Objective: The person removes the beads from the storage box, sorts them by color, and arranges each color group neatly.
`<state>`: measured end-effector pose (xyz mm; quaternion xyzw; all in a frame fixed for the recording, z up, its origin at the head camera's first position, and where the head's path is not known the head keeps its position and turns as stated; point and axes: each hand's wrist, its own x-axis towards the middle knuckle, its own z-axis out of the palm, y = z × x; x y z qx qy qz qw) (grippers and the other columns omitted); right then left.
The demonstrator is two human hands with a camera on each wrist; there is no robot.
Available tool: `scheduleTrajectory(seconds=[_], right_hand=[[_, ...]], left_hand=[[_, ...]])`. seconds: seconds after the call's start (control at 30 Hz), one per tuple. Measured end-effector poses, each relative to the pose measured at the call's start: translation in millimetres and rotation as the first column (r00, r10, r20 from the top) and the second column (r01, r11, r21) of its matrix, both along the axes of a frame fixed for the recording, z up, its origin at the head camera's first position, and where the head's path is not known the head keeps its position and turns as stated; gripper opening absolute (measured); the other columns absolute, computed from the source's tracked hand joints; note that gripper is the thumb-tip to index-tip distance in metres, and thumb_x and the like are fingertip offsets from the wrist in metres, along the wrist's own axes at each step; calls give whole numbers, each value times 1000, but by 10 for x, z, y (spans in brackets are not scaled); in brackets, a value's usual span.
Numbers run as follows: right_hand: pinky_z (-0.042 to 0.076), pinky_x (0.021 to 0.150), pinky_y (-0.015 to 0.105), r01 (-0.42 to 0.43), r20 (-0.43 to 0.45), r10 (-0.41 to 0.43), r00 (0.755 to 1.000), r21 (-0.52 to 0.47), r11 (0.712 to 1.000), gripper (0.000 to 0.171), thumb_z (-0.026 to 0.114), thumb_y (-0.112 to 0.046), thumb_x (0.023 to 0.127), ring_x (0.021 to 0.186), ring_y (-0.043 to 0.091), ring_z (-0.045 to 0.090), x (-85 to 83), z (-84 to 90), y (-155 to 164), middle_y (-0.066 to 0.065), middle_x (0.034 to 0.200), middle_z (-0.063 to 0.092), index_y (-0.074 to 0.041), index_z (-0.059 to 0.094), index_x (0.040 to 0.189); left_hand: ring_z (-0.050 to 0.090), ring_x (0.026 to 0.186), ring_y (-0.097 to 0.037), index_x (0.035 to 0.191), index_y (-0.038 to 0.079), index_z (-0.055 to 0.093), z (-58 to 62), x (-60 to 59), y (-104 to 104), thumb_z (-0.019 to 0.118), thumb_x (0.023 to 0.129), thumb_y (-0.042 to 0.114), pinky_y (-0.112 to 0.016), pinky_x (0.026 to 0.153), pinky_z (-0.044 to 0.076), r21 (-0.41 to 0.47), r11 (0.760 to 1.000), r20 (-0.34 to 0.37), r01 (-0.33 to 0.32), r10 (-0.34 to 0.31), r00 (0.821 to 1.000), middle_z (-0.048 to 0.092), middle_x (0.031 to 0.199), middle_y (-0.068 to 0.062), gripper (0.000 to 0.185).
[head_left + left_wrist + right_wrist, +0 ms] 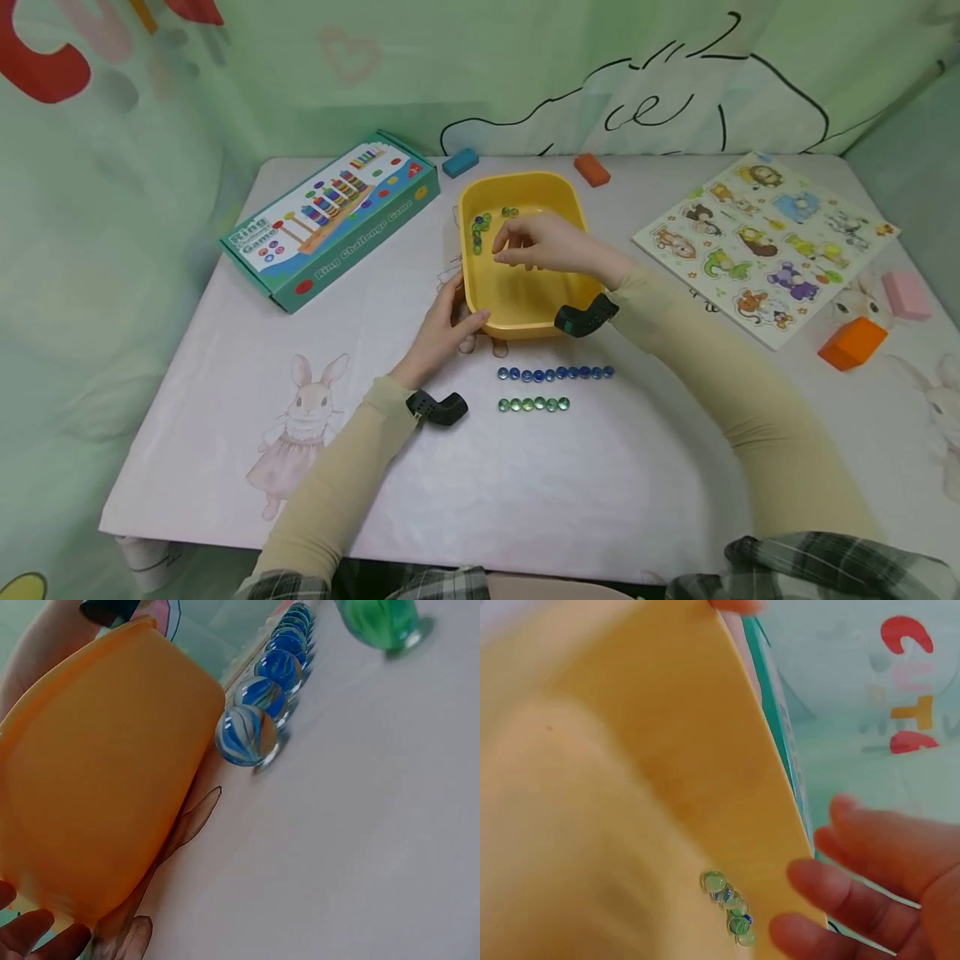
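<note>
The pale surface in front of me has rabbit drawings printed on it and carries everything else. On its left part lies the teal Ring Challenge Game box, and on the right the animal puzzle board, with an orange block and a pink block near the puzzle's near corner. At the far edge sit a blue block and a red-orange block.

In the middle stands the yellow tub. My left hand grips its near left corner, thumb lying over the rim and fingers along the outer wall. My right hand hovers inside the tub above its floor, fingers loosely bent toward the far left corner; I cannot see anything held in it, and the right wrist view shows the fingers spread and relaxed beside the tub wall.

On the surface just in front of the tub lies a row of blue marbles, and just nearer to me a shorter row of green marbles. A small cluster of loose marbles, green and blue, rests in the tub's far left corner.
</note>
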<state>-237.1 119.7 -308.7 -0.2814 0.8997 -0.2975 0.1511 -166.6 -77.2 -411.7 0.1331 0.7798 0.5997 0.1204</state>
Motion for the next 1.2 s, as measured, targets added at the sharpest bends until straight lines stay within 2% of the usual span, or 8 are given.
scheduleTrajectory(seconds=[0.2, 0.37, 0.53, 0.67, 0.77, 1.0, 1.1, 1.2], right_hand=[[45, 65, 27, 27, -14, -26, 1000, 85, 996, 21, 58, -22, 91, 71, 21, 53, -184, -82, -99, 12, 85, 61, -5, 62, 103], [45, 66, 28, 63, -21, -60, 998, 158, 985, 21, 59, -23, 91, 73, 21, 53, -310, -189, -122, 10, 87, 61, -6, 62, 103], [44, 73, 30, 85, -48, -74, 996, 291, 953, 27, 59, -26, 91, 81, 22, 52, -387, -263, -216, 10, 94, 61, -9, 59, 111], [45, 78, 33, 44, -48, -27, 998, 392, 919, 36, 56, -27, 92, 86, 23, 52, -409, -309, -310, 9, 100, 61, -14, 54, 126], [45, 83, 36, 6, -46, 15, 999, 434, 901, 40, 56, -26, 92, 90, 23, 52, -411, -342, -368, 9, 105, 61, -14, 51, 130], [45, 90, 38, 9, -44, 11, 999, 439, 898, 31, 58, -19, 92, 95, 24, 52, -400, -364, -421, 9, 110, 61, -11, 57, 122], [46, 88, 37, 2, -47, 20, 999, 426, 905, 24, 59, -18, 91, 93, 24, 52, -398, -366, -420, 9, 106, 62, -11, 61, 114], [46, 85, 36, -16, -47, 38, 998, 414, 910, 21, 60, -18, 90, 90, 23, 52, -392, -371, -425, 8, 102, 63, -9, 63, 109]], left_hand=[[22, 139, -15, 149, 17, 14, 12, 2, -3, 57, 91, 29, -37, 115, 15, 18, 1000, -7, 0, 0, 1000, 26, 151, -4, 73], [23, 138, -14, 148, 16, 17, 27, 8, 11, 57, 89, 39, -37, 114, 16, -2, 1000, -19, -6, 6, 1000, 29, 149, -4, 75], [23, 138, -15, 148, 16, 17, 20, 10, -8, 57, 86, 50, -38, 114, 15, -7, 1000, -37, -6, 6, 999, 29, 149, -5, 81], [25, 138, -15, 148, 16, 17, 18, 7, -12, 57, 89, 41, -37, 114, 15, -3, 1000, -32, -6, 5, 999, 30, 149, -5, 76], [28, 136, -16, 148, 16, 18, 8, 1, -5, 57, 90, 35, -36, 114, 17, 6, 1000, -34, -3, 3, 999, 32, 147, -5, 73], [28, 136, -15, 148, 15, 16, -31, -17, -2, 55, 79, 65, -37, 114, 17, 39, 999, -67, 12, -10, 998, 33, 147, -6, 94], [28, 136, -15, 149, 16, 16, -22, -19, -6, 57, 84, 56, -37, 114, 17, 35, 999, -68, 15, -12, 998, 33, 147, -6, 86], [28, 135, -16, 149, 16, 16, -16, -20, -10, 58, 89, 39, -37, 114, 17, 24, 1000, -52, 15, -14, 999, 32, 148, -6, 77]])
